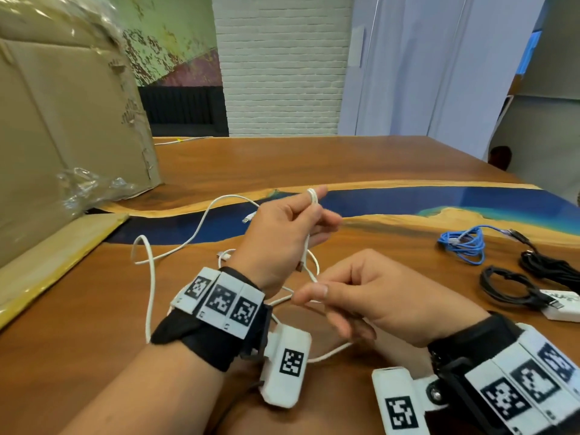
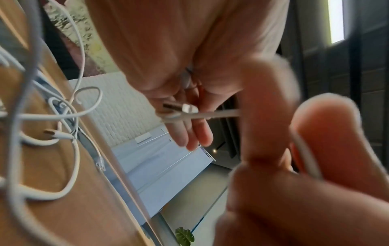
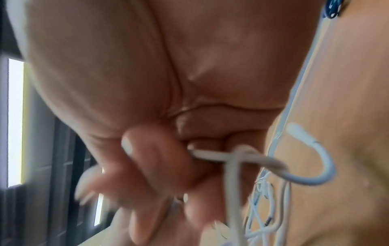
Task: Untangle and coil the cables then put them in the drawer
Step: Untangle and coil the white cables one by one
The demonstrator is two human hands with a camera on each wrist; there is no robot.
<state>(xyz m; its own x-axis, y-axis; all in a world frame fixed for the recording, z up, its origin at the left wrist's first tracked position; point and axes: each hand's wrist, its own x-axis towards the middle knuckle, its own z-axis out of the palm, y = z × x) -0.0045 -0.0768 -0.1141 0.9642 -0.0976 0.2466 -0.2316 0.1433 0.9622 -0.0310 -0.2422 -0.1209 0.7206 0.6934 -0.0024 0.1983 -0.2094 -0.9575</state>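
My right hand (image 1: 373, 293) pinches the white cable (image 1: 150, 277) low over the tabletop (image 1: 392, 158); my left hand (image 1: 282, 233) grips its looped part higher, slack trailing left across the wood.

I see a smooth white plastic-coated cable (image 1: 150, 279) with a metal plug tip (image 1: 246, 218) on a polished wooden table (image 1: 94, 324) with a glossy blue resin strip (image 1: 392, 200). A matt brown cardboard box (image 1: 62, 114) carries crinkled clear plastic wrap (image 1: 91, 186). Black cloth wrist straps (image 1: 194, 337) hold matt white marker blocks (image 1: 219, 298). A glossy blue cable (image 1: 464, 244) and black rubbery cables (image 1: 502, 284) lie nearby.
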